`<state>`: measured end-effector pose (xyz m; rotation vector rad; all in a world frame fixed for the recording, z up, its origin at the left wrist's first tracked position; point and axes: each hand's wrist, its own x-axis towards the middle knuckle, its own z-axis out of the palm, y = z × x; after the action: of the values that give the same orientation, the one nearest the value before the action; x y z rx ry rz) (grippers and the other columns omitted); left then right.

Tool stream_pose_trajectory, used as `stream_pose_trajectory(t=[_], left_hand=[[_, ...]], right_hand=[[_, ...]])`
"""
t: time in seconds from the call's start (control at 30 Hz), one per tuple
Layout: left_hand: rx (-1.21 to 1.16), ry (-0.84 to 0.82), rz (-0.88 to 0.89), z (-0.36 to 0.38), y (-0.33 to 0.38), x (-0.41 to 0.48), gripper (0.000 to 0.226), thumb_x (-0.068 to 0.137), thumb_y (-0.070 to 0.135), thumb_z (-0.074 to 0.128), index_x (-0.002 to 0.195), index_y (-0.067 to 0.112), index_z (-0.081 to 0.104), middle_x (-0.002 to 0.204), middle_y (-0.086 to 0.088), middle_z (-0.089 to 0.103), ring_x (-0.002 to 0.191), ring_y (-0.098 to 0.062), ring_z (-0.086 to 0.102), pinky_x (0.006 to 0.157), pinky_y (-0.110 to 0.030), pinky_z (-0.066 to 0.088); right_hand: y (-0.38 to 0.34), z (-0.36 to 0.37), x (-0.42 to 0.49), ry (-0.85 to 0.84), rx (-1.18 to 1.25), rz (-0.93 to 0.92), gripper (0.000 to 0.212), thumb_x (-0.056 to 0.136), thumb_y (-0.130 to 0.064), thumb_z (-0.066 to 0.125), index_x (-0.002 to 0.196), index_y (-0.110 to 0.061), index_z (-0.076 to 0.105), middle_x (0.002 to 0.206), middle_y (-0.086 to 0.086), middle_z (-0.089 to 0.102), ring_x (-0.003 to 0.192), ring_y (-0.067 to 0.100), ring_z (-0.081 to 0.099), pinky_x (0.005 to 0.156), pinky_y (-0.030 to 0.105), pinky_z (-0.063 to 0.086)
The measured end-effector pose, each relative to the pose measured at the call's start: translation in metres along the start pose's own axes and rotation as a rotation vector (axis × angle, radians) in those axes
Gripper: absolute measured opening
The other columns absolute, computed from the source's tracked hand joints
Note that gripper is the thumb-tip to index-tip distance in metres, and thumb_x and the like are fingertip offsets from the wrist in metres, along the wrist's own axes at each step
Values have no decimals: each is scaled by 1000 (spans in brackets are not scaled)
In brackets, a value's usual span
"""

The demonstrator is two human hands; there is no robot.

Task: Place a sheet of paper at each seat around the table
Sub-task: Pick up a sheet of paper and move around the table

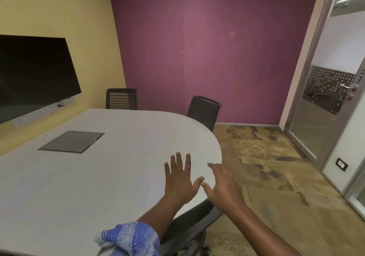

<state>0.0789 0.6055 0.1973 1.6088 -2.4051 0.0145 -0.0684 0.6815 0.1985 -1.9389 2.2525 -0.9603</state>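
Two bare hands hover spread at the rounded end of a pale conference table (94, 176).

The left hand (178, 178) lies flat, palm down, with its fingers fanned out over the tabletop near the edge at 5 o'clock; whether it presses on the surface cannot be told. The right hand (223, 184) reaches just beside it over the rim with loose, straight fingers, the two thumbs almost meeting, and neither hand holds anything. A faint rectangular outline (139, 147) at 12 o'clock of the left hand may be a sheet of paper, too pale to be sure of. A mesh-backed chair (121, 98) stands at the table's 12 o'clock and a dark chair (204, 111) at 2 o'clock. A grey cable hatch (71, 142) sits in the top at 10 o'clock, below a wall-mounted screen (29, 74).
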Motion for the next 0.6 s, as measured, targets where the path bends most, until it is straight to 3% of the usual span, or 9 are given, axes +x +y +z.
stream_pose_trajectory(t=[0.47,0.53,0.6], left_hand=[[-40,-49,-57,109,71,224,95,85,81,12,158,25,-12,166,-15,-15,153,-39,-12,120,-56,-10],[-43,-48,-71,117,78,246,95,86,81,15,159,24,-6,167,-16,-9,153,-41,-7,120,-57,-9],[-58,-40,-88,123,85,269,95,86,79,19,160,21,11,166,-20,7,152,-43,8,120,-60,5]], right_hand=[[138,13,190,-182,-7,-12,64,94,-49,60,150,-34,34,157,-11,36,144,13,33,110,32,42],[153,14,213,-203,2,-11,64,94,-50,59,151,-33,33,158,-10,35,145,13,32,112,32,41],[167,15,237,-217,-4,-26,65,95,-50,57,152,-33,32,159,-9,34,147,13,30,112,32,40]])
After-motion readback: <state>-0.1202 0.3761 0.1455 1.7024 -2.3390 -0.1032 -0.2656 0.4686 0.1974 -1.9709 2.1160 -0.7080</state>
